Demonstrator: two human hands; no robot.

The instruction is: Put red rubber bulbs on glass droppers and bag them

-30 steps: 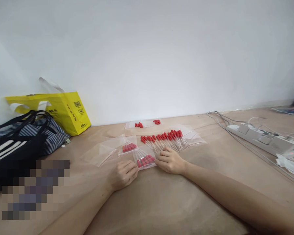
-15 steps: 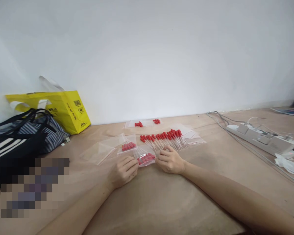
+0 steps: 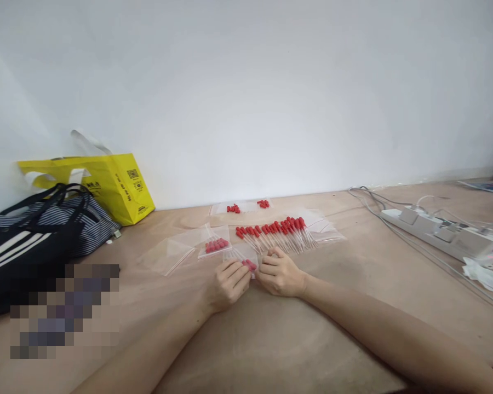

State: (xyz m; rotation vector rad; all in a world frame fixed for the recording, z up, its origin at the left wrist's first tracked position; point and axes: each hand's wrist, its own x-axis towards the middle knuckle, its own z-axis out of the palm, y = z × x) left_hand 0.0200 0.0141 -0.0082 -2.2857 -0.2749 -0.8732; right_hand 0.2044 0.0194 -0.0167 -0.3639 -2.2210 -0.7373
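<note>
Clear bag (image 3: 242, 254) pinched, left hand (image 3: 230, 284) and right hand (image 3: 281, 273) grip closed; red-tipped sticks (image 3: 276, 227) behind.

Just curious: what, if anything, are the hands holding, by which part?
Left hand and right hand apparently pinch the nearest clear bag by its near edge; the grip is partly hidden.

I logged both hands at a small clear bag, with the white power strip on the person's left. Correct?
No: the head view shows the white power strip on the person's right. Left hand and right hand are at the clear bag.
</note>
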